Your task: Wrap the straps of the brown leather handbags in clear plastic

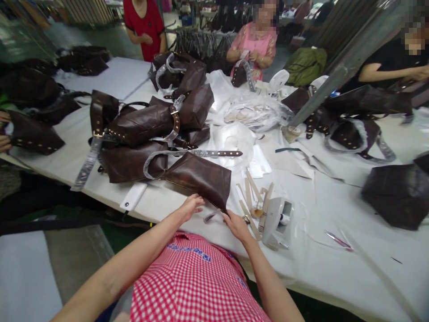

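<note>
1. Leather like this handles soft and floppy: the dark brown leather handbag (201, 179) looks light and slick, so I judge its near bottom edge, or the strap, the best hold.
2. It lies on the white work table (335, 268), near edge, just in front of me, right of a heap of similar brown bags (140, 129).
3. It is glossy and creased, its studded strap (214, 153) wrapped in clear plastic.
4. Left hand (191, 206) rests at its near edge, fingers loosely curled; right hand (237, 226) touches the near right corner, fingers together, perhaps pinching it; I cannot tell.
</note>
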`<control>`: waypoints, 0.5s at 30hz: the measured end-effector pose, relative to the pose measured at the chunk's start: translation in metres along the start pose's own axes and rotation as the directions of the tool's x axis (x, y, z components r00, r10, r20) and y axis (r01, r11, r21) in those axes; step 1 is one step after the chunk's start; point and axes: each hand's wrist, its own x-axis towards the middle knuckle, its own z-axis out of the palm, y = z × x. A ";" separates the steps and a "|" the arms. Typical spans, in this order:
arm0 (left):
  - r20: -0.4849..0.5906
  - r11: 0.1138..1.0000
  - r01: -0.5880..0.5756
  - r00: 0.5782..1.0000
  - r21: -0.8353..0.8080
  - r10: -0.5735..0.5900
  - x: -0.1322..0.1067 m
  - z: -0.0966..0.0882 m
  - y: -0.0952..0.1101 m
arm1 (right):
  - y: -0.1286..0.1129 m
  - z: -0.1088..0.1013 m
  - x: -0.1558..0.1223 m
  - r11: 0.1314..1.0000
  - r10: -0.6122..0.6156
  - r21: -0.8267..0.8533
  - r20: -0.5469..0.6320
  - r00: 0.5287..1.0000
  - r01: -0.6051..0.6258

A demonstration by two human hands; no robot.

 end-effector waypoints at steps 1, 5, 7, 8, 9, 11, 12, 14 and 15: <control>0.015 1.000 -0.022 1.000 0.010 0.022 -0.001 0.001 0.001 | -0.005 -0.007 0.003 0.998 0.060 0.031 0.035 0.998 -0.061; 0.082 0.991 -0.093 0.993 0.096 0.086 -0.005 0.001 -0.005 | -0.023 -0.021 0.011 0.964 0.203 0.151 0.124 0.971 -0.221; 0.128 0.979 -0.126 0.986 0.161 0.106 -0.004 0.002 -0.011 | -0.032 -0.022 0.011 0.920 0.259 0.257 0.167 0.951 -0.296; 0.159 0.965 -0.163 0.979 0.205 0.131 -0.002 0.003 -0.014 | -0.037 -0.022 0.010 0.892 0.280 0.313 0.181 0.943 -0.325; 0.190 0.941 -0.215 0.967 0.259 0.169 0.000 0.005 -0.016 | -0.041 -0.022 0.009 0.862 0.297 0.370 0.189 0.936 -0.348; 0.248 0.852 -0.350 0.930 0.389 0.269 0.006 0.009 -0.020 | -0.050 -0.021 0.006 0.796 0.320 0.477 0.193 0.928 -0.373; 0.274 0.782 -0.419 0.906 0.462 0.324 0.009 0.011 -0.020 | -0.054 -0.021 0.005 0.759 0.330 0.528 0.192 0.924 -0.381; 0.312 0.627 -0.513 0.857 0.586 0.409 0.013 0.016 -0.019 | -0.060 -0.022 0.005 0.670 0.356 0.628 0.195 0.914 -0.396; 0.326 0.572 -0.537 0.840 0.620 0.434 0.014 0.018 -0.018 | -0.062 -0.022 0.005 0.615 0.373 0.677 0.202 0.906 -0.404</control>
